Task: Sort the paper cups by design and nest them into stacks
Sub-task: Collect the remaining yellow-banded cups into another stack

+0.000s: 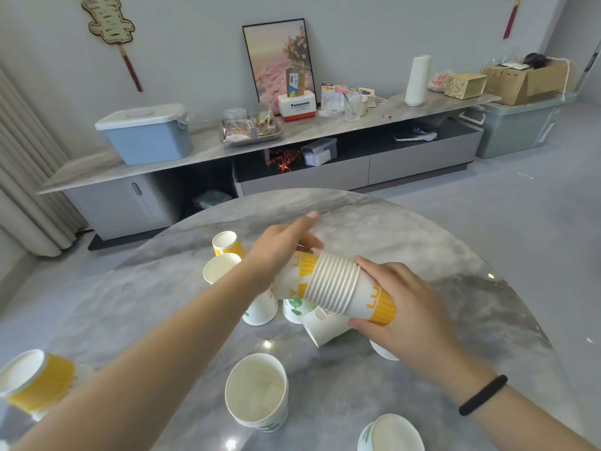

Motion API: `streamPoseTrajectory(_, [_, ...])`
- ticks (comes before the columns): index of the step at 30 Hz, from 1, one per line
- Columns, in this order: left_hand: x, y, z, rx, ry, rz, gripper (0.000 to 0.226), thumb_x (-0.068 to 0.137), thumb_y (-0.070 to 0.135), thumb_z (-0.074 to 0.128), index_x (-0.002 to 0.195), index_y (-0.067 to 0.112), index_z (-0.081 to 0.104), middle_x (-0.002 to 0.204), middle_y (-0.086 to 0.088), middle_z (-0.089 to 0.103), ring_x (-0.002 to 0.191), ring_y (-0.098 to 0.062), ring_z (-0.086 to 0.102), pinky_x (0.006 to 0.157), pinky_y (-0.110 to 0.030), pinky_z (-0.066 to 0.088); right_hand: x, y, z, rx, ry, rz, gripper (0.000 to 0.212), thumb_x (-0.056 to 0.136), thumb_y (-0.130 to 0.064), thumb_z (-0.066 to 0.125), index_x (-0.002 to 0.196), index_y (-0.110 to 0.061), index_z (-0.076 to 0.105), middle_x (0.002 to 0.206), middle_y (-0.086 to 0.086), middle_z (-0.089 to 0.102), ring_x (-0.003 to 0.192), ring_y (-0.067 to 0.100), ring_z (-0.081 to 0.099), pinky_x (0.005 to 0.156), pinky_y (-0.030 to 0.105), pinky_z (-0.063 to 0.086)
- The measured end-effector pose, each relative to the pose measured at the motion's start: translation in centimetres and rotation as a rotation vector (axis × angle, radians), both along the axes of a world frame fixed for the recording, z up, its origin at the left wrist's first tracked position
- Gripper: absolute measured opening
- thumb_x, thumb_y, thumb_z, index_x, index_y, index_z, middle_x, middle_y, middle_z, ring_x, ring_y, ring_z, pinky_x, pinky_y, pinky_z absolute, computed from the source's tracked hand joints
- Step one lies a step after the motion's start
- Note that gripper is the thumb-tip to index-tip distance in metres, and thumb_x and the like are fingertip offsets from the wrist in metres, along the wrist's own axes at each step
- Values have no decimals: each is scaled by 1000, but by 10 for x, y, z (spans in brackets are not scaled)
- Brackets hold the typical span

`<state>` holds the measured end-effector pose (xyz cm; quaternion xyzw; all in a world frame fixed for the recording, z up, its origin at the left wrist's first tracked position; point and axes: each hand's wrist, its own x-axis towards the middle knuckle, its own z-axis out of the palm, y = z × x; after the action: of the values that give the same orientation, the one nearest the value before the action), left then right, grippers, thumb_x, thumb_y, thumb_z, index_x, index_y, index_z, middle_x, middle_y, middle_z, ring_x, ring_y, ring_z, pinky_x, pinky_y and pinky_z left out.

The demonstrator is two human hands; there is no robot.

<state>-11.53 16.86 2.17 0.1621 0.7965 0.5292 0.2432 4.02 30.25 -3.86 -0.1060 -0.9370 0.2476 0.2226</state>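
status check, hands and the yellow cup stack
Both hands grip the yellow stack, held sideways above the table: left hand, right hand. Loose green-print cups directly underneath.

"Panasonic" reads on the white-and-red box (297, 106) at upper centre; yellow letters "LU" show on the cup stack (354, 296) mid-frame.

Both forearms reach forward over the table (422, 229), converging toward the middle. The left hand (279, 245) lies palm down, its fingers (307, 219) stretched forward and curled over the far end of a sideways stack of yellow cups (338, 288). The right hand (403, 307) grips the near end of the same stack, thumb on top, fingers wrapped beneath. A black band (483, 395) circles the right wrist. Both arms are bare.
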Motion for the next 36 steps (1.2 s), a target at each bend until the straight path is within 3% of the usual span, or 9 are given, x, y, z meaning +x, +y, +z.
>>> streamPoseTrajectory(3, [13,14,-13,171,-247,111,38,93,36,44,69,12,62,74,-5,59,72,-17,59,73,-27,43,-1,-17,-4,-20,-65,92,84,53,-48,73,132,-37,45,110,-8,57,98,16,58,76,29,43])
streamPoseTrajectory(7, [3,2,-27,144,-106,142,33,95,35,42,78,17,65,85,-2,63,84,-17,59,78,-30,38,-3,-27,-8,-16,-107,57,83,58,-45,77,134,-38,43,114,-11,55,101,14,56,74,24,35])
streamPoseTrajectory(11, [-69,-36,-43,-460,459,369,30,87,29,51,114,20,60,121,-7,57,116,-27,50,100,-38,32,-6,-22,-11,-40,-59,-6,85,56,-38,81,133,-33,46,117,-5,56,104,22,60,81,36,49])
streamPoseTrajectory(15, [-129,-60,-71,-751,375,425,56,84,47,53,128,13,47,131,-15,48,123,-35,43,103,-42,26,-11,-17,-15,-50,-34,-24,86,55,-36,83,133,-35,45,121,-9,54,109,20,58,85,35,48])
streamPoseTrajectory(21, [-155,-60,-97,-588,227,466,58,72,44,70,118,12,55,96,-6,58,105,-31,56,99,-39,36,-11,-11,-20,-32,-31,-7,85,57,-37,83,133,-37,45,121,-14,52,107,16,58,83,32,47])
streamPoseTrajectory(25, [-141,-53,-78,-512,385,499,66,78,37,66,137,21,41,122,-7,60,120,-30,50,101,-38,26,-11,-14,-19,-22,-44,-17,82,59,-37,81,133,-34,45,123,-9,54,106,20,59,84,35,48])
streamPoseTrajectory(29, [-91,-51,-39,-71,501,407,74,70,34,72,132,28,32,118,3,54,119,-27,48,108,-45,33,-8,-15,-11,-16,-27,-53,82,59,-33,81,133,-31,47,120,-4,56,104,22,61,81,34,48])
streamPoseTrajectory(32, [-38,-61,-13,59,523,304,60,65,29,79,110,27,38,112,8,52,108,-14,53,89,-26,45,-3,-19,2,-54,2,-30,82,58,-33,82,133,-28,48,115,-1,57,101,24,60,82,37,49])
streamPoseTrajectory(36, [18,-88,11,73,521,202,42,72,18,76,108,28,56,113,11,61,101,-4,56,72,-6,43,6,-30,22,-75,30,11,84,58,-35,83,133,-29,46,113,-2,57,101,21,58,83,37,48])
